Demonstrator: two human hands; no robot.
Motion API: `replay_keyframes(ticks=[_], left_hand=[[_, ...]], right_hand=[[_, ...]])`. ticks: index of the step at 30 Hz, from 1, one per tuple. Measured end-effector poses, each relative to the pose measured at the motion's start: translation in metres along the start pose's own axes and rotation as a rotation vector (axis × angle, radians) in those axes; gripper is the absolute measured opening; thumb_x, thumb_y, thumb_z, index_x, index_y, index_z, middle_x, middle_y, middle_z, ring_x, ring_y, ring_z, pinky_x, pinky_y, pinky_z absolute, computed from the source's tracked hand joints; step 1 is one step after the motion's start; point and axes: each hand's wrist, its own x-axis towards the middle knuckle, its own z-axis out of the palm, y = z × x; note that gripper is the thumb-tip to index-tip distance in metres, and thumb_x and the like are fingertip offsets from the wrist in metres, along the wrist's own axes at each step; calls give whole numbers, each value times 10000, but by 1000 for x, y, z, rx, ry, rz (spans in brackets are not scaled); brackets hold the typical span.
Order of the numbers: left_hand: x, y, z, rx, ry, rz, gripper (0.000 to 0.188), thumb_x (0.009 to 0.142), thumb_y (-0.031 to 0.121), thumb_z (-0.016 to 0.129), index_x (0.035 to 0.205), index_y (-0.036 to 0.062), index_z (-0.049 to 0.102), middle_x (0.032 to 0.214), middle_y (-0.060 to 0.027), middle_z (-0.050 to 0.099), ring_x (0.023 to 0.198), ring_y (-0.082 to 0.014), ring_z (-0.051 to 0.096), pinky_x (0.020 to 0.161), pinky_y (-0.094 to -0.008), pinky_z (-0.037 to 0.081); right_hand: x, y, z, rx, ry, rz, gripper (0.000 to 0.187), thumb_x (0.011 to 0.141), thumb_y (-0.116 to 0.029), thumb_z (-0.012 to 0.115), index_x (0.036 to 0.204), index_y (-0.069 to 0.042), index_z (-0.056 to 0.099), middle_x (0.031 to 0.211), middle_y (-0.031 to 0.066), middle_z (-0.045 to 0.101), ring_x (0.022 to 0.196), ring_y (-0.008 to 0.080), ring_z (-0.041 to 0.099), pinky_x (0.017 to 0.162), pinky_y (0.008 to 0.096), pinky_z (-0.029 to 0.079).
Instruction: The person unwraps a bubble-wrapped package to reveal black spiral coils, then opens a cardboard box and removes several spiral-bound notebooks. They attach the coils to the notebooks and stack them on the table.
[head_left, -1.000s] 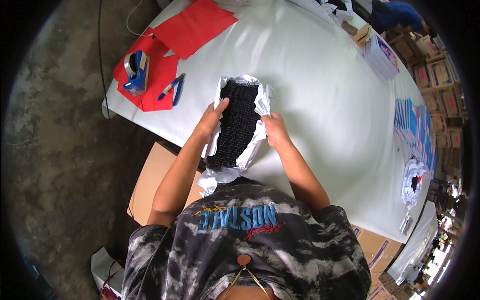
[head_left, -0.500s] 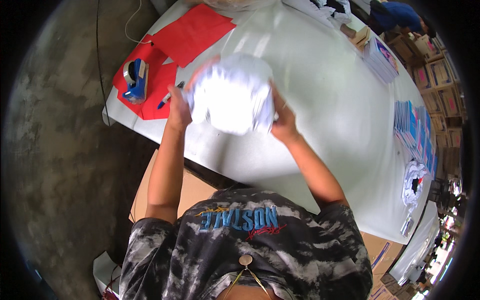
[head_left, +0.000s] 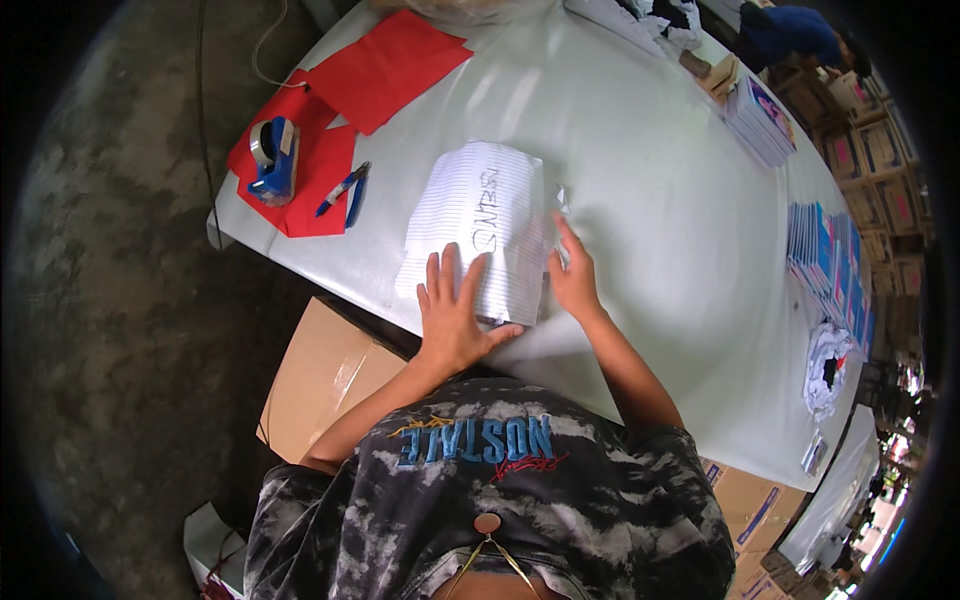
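Head view: left-hand fingers spread, laid flat on the lower part of a white lined-paper packet [head_left: 455,205], thumb out along its near edge. Left hand [head_left: 455,325] not gripping. Right hand [head_left: 575,280] at packet's right side, index extended toward a crumpled paper flap [head_left: 562,197]; other fingers partly hidden, can't tell if they pinch anything. Packet lies on the white-covered table [head_left: 660,240], near the person's edge, handwriting facing up. Left of it: blue pen [head_left: 342,189] and blue tape dispenser [head_left: 276,165] on red sheets [head_left: 388,75]. Far right: booklet stacks [head_left: 828,255], crumpled paper bundle [head_left: 823,385]. Cardboard box [head_left: 325,365] below table edge, left.
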Motion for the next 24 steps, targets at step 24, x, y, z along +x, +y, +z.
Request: replay_keyframes(ticks=[24], left_hand=[[15,-64,44,-521,371,-313,806,586,212,852,1207,-23,394,1018,-146,501,900,-253,530,749,-350,475]], right_hand=[[171,35,-5,38,-28,283,496,801,-381,677,1130,-12,632,1001,144,679,914,216,634,842,298,465]])
